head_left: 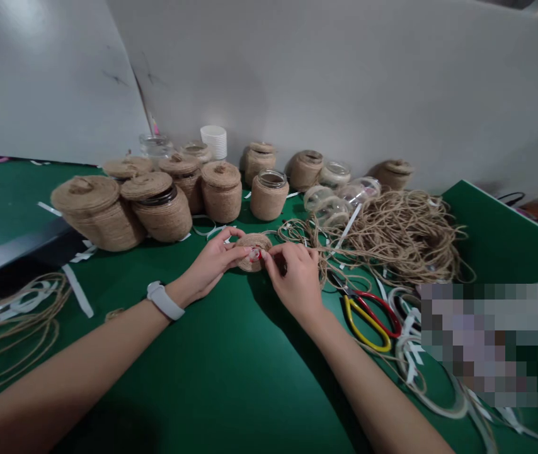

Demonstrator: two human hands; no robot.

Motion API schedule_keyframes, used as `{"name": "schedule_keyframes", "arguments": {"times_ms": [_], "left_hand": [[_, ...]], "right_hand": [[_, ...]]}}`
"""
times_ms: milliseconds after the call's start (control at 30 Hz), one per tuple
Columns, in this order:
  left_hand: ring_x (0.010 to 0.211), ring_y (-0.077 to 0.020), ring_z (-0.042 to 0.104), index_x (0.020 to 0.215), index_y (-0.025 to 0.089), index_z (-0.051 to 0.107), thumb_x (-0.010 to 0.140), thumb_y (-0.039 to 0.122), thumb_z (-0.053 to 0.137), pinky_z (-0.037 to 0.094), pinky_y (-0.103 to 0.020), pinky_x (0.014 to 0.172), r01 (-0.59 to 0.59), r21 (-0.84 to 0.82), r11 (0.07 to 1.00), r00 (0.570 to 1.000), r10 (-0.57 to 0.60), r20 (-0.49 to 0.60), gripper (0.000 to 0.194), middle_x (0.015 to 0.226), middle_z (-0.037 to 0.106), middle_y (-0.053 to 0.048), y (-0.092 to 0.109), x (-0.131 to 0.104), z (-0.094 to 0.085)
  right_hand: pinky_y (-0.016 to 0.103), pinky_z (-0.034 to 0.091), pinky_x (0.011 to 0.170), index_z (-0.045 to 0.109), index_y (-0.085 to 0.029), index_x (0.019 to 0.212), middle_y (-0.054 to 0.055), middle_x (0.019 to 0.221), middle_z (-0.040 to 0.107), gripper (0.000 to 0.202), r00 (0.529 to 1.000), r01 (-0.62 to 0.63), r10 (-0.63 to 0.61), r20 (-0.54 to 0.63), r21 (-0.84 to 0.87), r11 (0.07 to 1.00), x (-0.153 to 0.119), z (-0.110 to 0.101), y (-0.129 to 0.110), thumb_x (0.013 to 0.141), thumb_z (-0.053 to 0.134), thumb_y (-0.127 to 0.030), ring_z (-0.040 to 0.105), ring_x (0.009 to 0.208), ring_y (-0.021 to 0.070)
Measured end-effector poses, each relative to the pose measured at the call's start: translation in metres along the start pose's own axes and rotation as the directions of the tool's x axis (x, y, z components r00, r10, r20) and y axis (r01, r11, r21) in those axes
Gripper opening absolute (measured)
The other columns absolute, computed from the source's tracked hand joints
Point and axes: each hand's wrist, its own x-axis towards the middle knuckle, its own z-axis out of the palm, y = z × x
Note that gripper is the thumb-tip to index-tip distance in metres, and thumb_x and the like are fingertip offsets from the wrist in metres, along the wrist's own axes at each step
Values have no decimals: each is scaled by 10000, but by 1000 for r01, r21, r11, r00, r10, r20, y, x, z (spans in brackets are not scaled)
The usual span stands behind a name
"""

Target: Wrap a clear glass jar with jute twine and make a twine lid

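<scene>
Between my two hands is a round lid wrapped in coiled jute twine (252, 243), its middle still showing a small clear and red patch. My left hand (218, 261) grips the lid's left edge, thumb on its face and fingers behind. The fingertips of my right hand (295, 271) are pinched together at the lid's right side, near the red patch; what they pinch is too small to make out, perhaps the twine. Jute twine (304, 230) runs off behind my right hand toward a big tangle (411, 236).
Several twine-wrapped jars (222, 192) stand along the back, some lidded. Clear plastic lids (330, 211) lie beside the tangle. Scissors with red and yellow handles (368, 318) rest right of my right arm, near tape strips (411, 328). A dark box (37, 258) and loose twine (28, 334) lie left.
</scene>
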Motion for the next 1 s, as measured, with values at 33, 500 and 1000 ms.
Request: {"name": "schedule_keyframes", "arguments": {"times_ms": [33,500,1000], "left_hand": [[811,-129,672,970,201,494,721,199,759,509,-248,753,6,-8,1000,1000,-6,11,363,926,711,-10,0,0,0],[617,-102,565,738,155,547,650,311,802,416,-226,590,35,143,989,995,-48,87,312,685,617,18,-4,3,-3],[787,-137,664,917,145,587,723,209,762,520,-268,748,80,34,996,997,-80,1,269,879,700,-38,1,2,1]], "right_hand": [[337,311,774,585,-212,809,-11,752,669,141,1000,3,-3,-1,7,1000,0,0,0,932,563,-279,571,744,173],[339,325,789,589,-223,823,-1,785,672,146,999,13,-14,40,24,1000,-1,0,1,944,535,-284,584,785,176],[343,318,767,576,-214,775,-4,750,665,173,999,-15,15,44,1,1000,0,1,1,925,545,-293,594,757,174]]}}
